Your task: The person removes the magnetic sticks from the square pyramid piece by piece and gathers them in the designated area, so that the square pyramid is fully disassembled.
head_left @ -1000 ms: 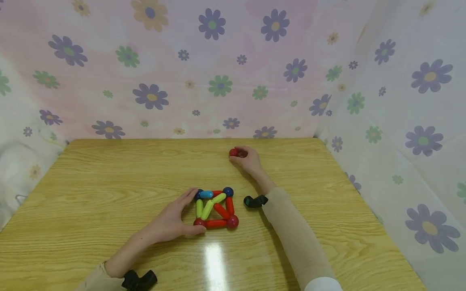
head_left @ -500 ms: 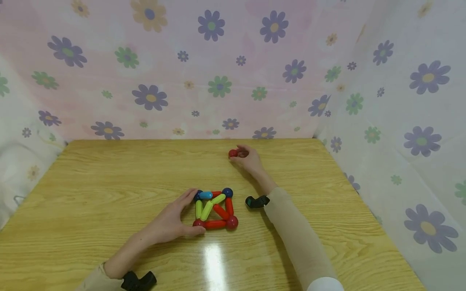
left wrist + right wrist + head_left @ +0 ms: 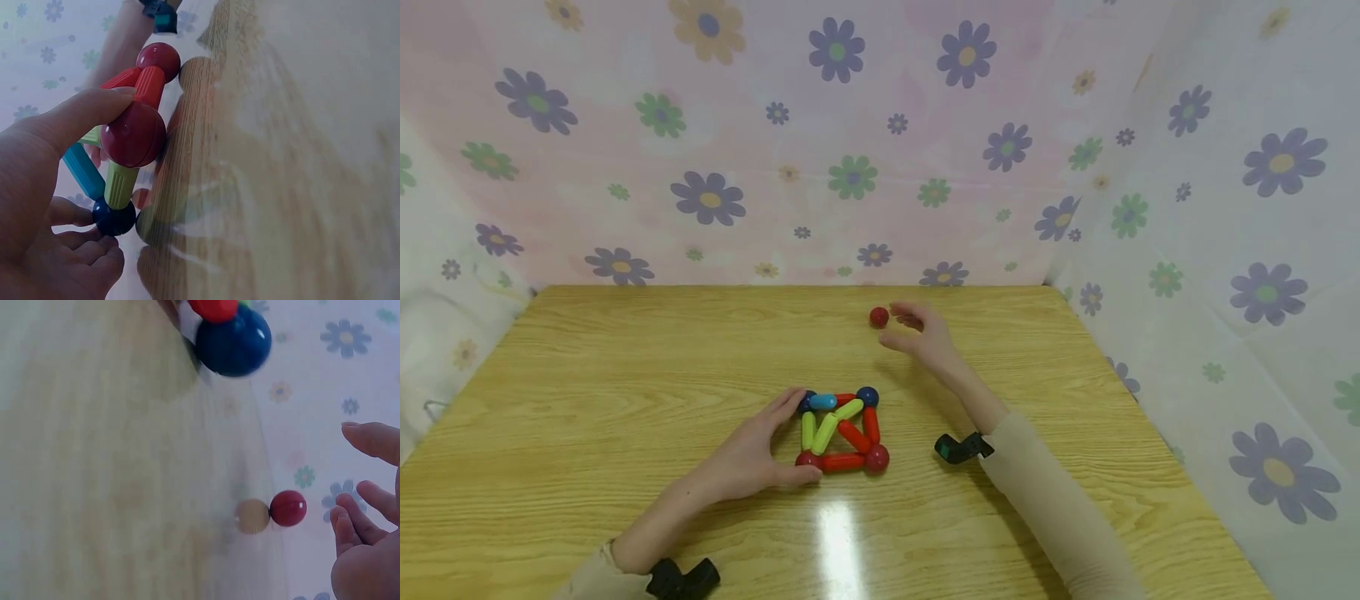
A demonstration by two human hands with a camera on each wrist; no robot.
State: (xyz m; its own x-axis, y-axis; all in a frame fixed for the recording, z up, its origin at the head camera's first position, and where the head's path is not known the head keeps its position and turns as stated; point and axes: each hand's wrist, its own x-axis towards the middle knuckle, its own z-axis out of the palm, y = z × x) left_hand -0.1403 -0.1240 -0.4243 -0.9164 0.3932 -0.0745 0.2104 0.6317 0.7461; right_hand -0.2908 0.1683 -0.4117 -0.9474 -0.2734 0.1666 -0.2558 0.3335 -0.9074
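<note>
A frame of magnetic rods and balls lies on the table, with red, yellow-green and light blue rods between dark blue and red balls. My left hand grips its left side. In the left wrist view the thumb presses a near red ball, while the fingers meet a dark blue ball. Toward the table's back stands a loose red ball. Just right of it is my right hand, fingers spread and holding nothing. The right wrist view shows a gap between that red ball and the fingertips.
The wood-grain table ends at a flowered cloth backdrop, which also runs along both sides. Black camera mounts sit on the left wrist and the right wrist. Glare lies on the table in front of the frame.
My right hand has let go of the loose red ball and drawn back to the right, leaving it on the table. The left hand and the frame have stayed in place.
</note>
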